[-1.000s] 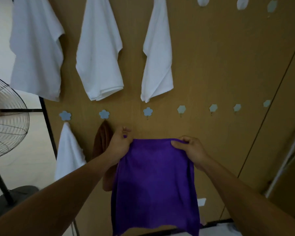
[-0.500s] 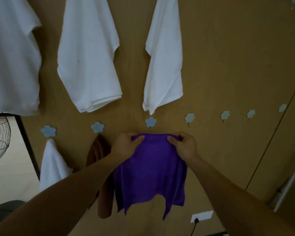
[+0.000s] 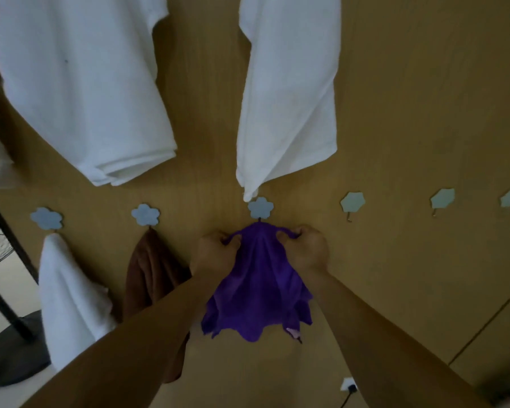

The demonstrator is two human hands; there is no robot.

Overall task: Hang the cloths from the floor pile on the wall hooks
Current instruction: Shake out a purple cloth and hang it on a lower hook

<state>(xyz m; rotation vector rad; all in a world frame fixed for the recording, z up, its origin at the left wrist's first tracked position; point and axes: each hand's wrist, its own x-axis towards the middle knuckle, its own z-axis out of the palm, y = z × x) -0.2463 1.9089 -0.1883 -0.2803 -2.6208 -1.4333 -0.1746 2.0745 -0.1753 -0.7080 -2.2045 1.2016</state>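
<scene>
Wood-grain wall (image 3: 409,98) fills the view, and a row of flower-shaped hooks is fixed across it. Two large white cloths (image 3: 80,83) are hung higher up. On the lower row, a small white cloth (image 3: 65,295) and a brown cloth (image 3: 150,269) are hung from the two leftmost hooks. Bare hooks (image 3: 352,203) are seen to the right. A fan stand (image 3: 9,354) is placed on the pale floor at the left, and a socket (image 3: 348,384) is set low on the wall.

The purple cloth (image 3: 256,290) is held up against the wall, its top edge bunched just under the blue hook (image 3: 260,207). Its top edge is pinched by the left hand (image 3: 215,254) and the right hand (image 3: 305,250), one on either side of the hook. The fingers (image 3: 233,241) of both are curled tightly round the fabric.
</scene>
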